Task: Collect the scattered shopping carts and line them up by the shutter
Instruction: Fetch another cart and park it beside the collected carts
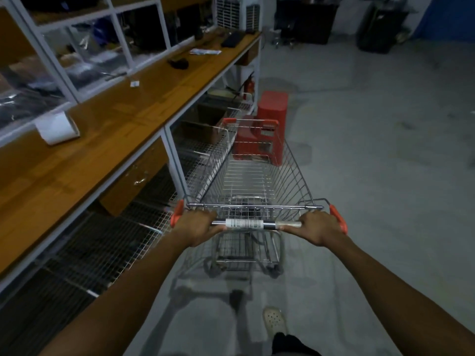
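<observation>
A silver wire shopping cart [290,173] with orange corner caps stands right in front of me on the grey floor, its basket empty. My left hand [196,226] grips the left end of its metal handle bar [246,223]. My right hand [318,226] grips the right end of the same bar. A barcode label sits on the bar between my hands. No other cart and no shutter are in view.
A long wooden counter [123,119] with white-framed shelves and wire racks below runs along the left, close to the cart. Red plastic stools [271,109] stand just beyond the cart's front. Dark bins [380,29] sit at the far wall. Open grey floor [385,150] lies to the right.
</observation>
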